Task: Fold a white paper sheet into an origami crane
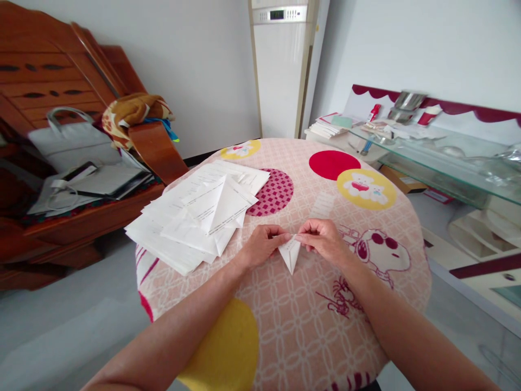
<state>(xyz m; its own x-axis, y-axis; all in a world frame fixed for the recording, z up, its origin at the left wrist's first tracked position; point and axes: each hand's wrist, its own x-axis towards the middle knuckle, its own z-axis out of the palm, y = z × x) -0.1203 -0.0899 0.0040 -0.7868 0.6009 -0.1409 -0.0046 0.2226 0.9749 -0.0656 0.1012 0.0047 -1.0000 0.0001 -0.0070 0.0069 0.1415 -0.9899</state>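
Note:
A small white folded paper (pixel 290 254), pointed like a downward triangle, lies at the middle of the round table (pixel 309 331). My left hand (pixel 262 245) pinches its upper left edge. My right hand (pixel 321 240) pinches its upper right edge. Both hands rest on the patterned tablecloth with fingers closed on the paper.
A loose pile of white paper sheets (pixel 195 217) lies on the table's left side. A wooden bench (pixel 81 179) with a grey bag (pixel 71 141) stands to the left. A glass shelf (pixel 448 157) with clutter is at the right, and a white appliance (pixel 280 65) stands behind.

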